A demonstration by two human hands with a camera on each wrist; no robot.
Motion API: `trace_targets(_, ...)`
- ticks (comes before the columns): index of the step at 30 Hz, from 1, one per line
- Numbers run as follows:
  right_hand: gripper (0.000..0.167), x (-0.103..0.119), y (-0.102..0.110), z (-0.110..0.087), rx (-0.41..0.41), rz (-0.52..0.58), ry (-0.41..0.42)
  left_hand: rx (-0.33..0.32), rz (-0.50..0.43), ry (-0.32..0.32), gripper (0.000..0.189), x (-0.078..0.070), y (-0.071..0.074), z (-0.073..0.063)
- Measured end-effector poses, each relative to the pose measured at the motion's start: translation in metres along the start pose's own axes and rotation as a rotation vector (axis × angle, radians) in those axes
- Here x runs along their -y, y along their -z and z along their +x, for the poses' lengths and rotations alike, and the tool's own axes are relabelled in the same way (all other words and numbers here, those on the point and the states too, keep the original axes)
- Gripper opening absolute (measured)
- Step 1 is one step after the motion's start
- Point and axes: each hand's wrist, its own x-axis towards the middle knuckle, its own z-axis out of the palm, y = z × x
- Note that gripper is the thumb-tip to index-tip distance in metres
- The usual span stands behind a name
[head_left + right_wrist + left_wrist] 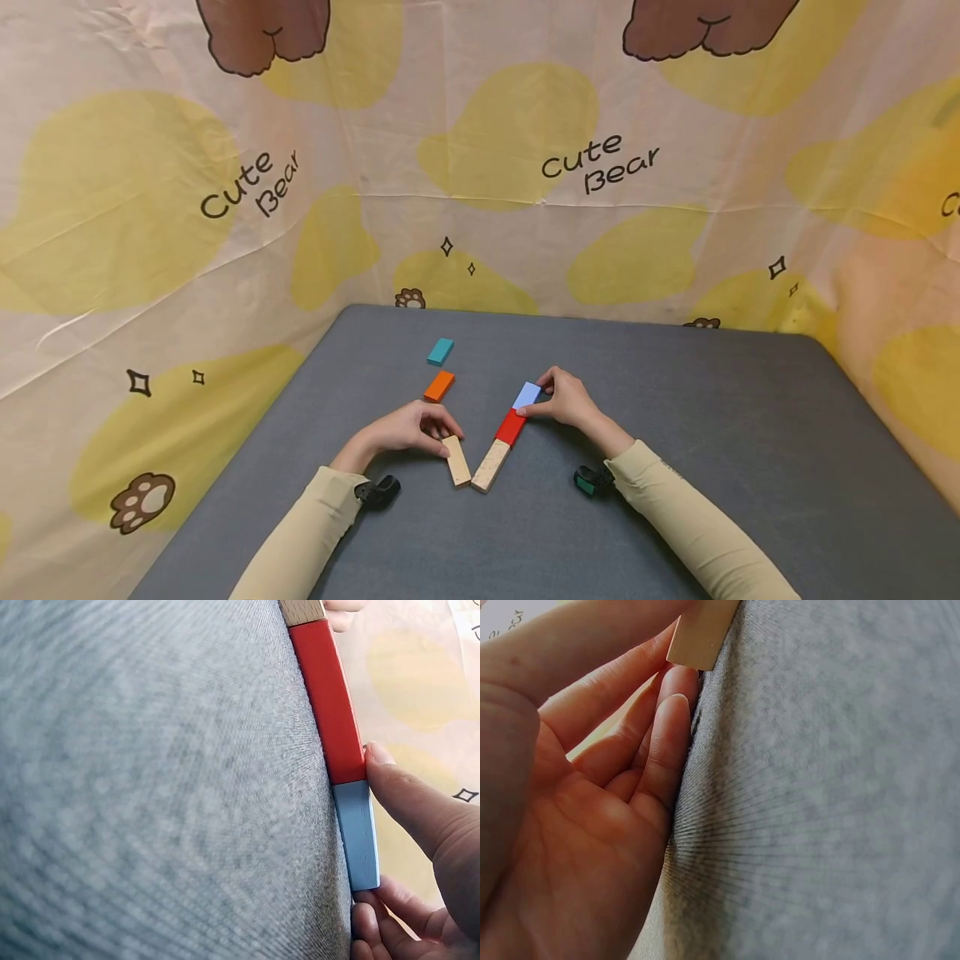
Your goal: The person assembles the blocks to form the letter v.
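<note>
In the head view, my left hand (415, 428) pinches the upper end of a plain wooden block (458, 463), thumb on one side and fingers on the other. The lower end of that block comes close to a second wooden block (491, 467). From there a slanted row runs away to the right, with a red block (512, 427) and then a light blue block (527, 395). My right hand (568, 402) holds the light blue block, its thumb by the joint with the red one and its fingertips at the far end, as the right wrist view shows.
An orange block (439, 386) and a teal block (440, 352) lie apart on the grey tabletop (675, 467), beyond my left hand. A patterned cloth (480, 150) hangs behind the table. Dark wrist devices sit at both sleeves.
</note>
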Motion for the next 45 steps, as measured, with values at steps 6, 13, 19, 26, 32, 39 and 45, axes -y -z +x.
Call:
trace_targets(6, 0.062, 0.000, 0.001, -0.001, 0.007, 0.001, -0.002, 0.002, 0.007, -0.008, 0.030, 0.000, 0.000, -0.001)
trace_targets(13, 0.060, 0.001, 0.003, -0.003, 0.009, 0.011, 0.000, 0.000, 0.012, -0.002, 0.031, -0.001, 0.000, -0.001)
trace_targets(19, 0.058, 0.002, 0.003, -0.004, 0.004, 0.018, 0.005, 0.002, 0.007, -0.002, 0.031, -0.002, 0.001, -0.001)
trace_targets(26, 0.058, 0.001, 0.003, -0.005, 0.018, 0.027, 0.014, 0.006, 0.011, -0.004, 0.031, -0.002, 0.001, -0.002)
trace_targets(32, 0.058, 0.000, 0.004, -0.004, 0.027, 0.035, 0.015, 0.018, 0.016, -0.016, 0.031, -0.005, 0.003, -0.003)
trace_targets(39, 0.057, -0.001, 0.004, -0.004, 0.030, 0.049, 0.015, -0.089, -0.014, -0.051, 0.029, -0.014, 0.007, -0.009)
trace_targets(45, 0.058, 0.001, 0.004, -0.005, 0.031, 0.058, 0.025, -0.161, -0.041, -0.038, 0.028, -0.020, 0.016, -0.014)
